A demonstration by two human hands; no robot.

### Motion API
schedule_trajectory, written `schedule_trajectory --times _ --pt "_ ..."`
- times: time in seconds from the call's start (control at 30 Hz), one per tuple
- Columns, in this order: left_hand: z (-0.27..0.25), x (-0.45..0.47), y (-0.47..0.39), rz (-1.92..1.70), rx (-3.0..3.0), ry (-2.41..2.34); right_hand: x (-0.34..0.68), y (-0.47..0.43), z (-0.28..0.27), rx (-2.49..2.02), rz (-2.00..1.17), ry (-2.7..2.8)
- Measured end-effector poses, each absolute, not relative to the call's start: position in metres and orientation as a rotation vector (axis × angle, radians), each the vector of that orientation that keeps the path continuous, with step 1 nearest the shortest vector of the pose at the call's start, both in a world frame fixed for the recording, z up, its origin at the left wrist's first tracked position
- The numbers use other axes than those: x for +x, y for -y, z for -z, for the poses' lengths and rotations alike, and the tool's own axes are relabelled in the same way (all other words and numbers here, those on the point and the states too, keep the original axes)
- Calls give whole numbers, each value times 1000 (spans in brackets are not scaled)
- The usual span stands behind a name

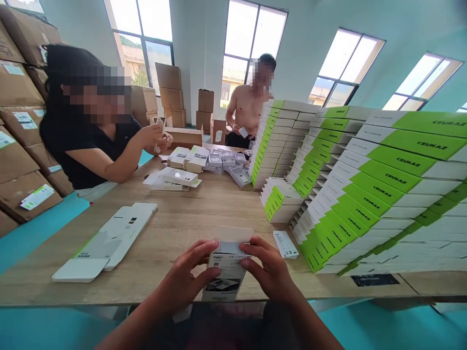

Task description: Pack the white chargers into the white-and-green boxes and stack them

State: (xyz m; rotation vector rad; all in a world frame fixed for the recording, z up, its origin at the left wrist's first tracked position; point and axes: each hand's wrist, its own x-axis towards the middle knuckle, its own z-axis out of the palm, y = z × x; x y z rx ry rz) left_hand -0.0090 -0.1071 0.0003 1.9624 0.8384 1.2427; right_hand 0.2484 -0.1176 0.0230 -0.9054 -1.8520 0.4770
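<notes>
A small white printed carton (226, 278) is held between my two hands at the table's front edge, its flap raised at the far end. A pale grey piece shows in its open end; what it is I cannot make out. My left hand (195, 267) grips the carton's left side, thumb on the printed face. On the right side, my right hand (264, 267) pinches it near the open end. To the right of that hand lie printed white cards (285, 244). Flattened white cartons (109, 238) rest on the table to the left.
Tall stacks of green-and-white boxes (368, 194) line the table's right side, with a shorter stack (280, 199) beside them. Grey trays (226, 160) and folded cartons (188, 158) lie farther back. Two co-workers, one at left (91, 131), one behind (251, 104), handle items. Brown boxes (22, 146) stand left.
</notes>
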Motion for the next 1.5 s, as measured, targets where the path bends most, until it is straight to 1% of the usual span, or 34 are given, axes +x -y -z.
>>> schedule_trajectory --times 0.13,0.23,0.37,0.5,0.53,0.6,0.7,0.8,0.87,0.97,1.1,1.23,1.33,1.43,1.5 --pt "-20 -23 115 -1097 2406 -899 248 128 -29 -788 -481 2002" --pt "-27 -22 125 -1139 2554 -859 249 137 -26 -769 -374 2034" --pt "-23 -13 139 -1327 2525 -853 251 147 -17 -759 -177 2037" --pt "-22 -8 146 -1486 2341 -789 249 152 -19 -612 -25 2026" --pt "-25 -8 148 -1486 2316 -756 248 153 -23 -598 -28 2045" --pt "-33 -10 151 -1384 2312 -762 245 156 -34 -675 -130 2072" --pt "-47 -10 157 -1149 2258 -979 237 159 -52 -880 -392 2031" --pt "-52 -2 160 -1172 2090 -1226 230 160 -58 -961 -494 1940" --pt "-52 5 162 -1230 2002 -1288 228 160 -58 -977 -523 1883" --pt "-54 10 165 -1254 1943 -1242 229 159 -57 -973 -553 1878" --pt "-54 1 164 -1255 2068 -1148 241 156 -56 -856 -424 2020" --pt "-29 -16 156 -1271 2437 -926 251 154 -45 -737 -275 2180" --pt "1 -14 154 -1282 2416 -907 250 156 -40 -769 -300 2156" --pt "10 0 159 -1270 2164 -1071 250 160 -60 -989 -411 2067" --pt "-2 8 159 -1296 2196 -1070 254 161 -89 -1094 -496 2125"
